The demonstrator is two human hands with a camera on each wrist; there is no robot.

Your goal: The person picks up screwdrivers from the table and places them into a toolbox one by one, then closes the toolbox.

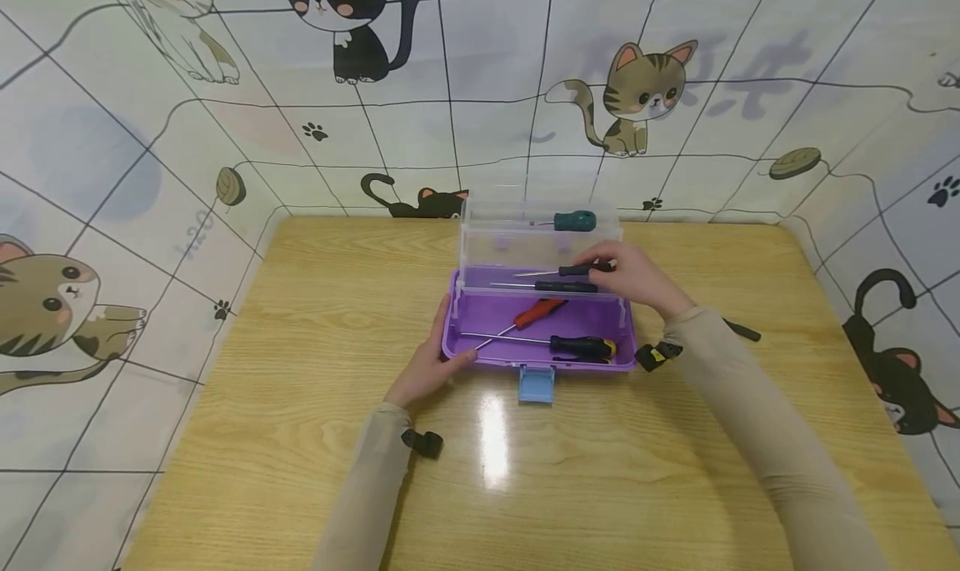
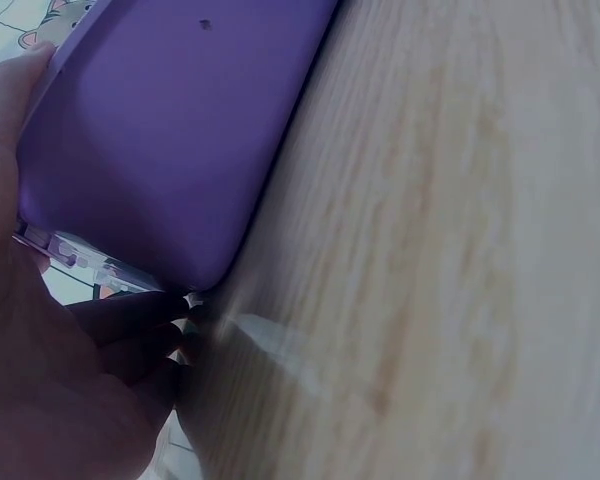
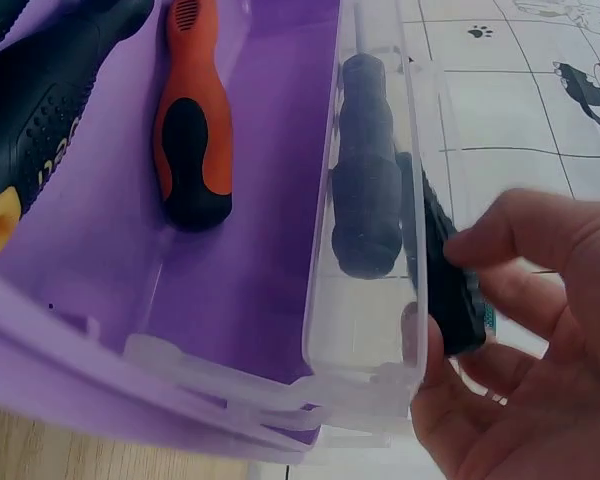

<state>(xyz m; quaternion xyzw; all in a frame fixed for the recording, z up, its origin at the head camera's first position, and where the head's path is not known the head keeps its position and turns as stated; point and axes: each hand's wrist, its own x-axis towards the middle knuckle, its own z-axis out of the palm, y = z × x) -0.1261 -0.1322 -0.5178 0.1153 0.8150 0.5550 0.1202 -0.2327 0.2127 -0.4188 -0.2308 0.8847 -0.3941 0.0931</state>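
A purple toolbox (image 1: 585, 319) stands with its clear tiered trays (image 1: 483, 250) raised at the back. My left hand (image 1: 422, 373) grips its front left corner, the thumb on the rim and the fingers along the side. Over the trays, my right hand (image 1: 643, 277) pinches a black-handled screwdriver (image 1: 573, 270) by its handle. Below that, another black screwdriver (image 1: 558, 287) lies in the lower tray. A green-handled screwdriver (image 1: 575, 221) is in the upper tray. In the purple bottom lie a red-handled screwdriver (image 3: 198, 120) and a black-and-yellow screwdriver (image 1: 581, 347).
A blue latch (image 1: 536, 385) hangs at the toolbox's front. Partly behind the right sleeve, a black handle (image 1: 742, 331) lies on the wooden table (image 1: 300, 329). Walls with cat pictures (image 1: 495, 129) rise at the back and sides.
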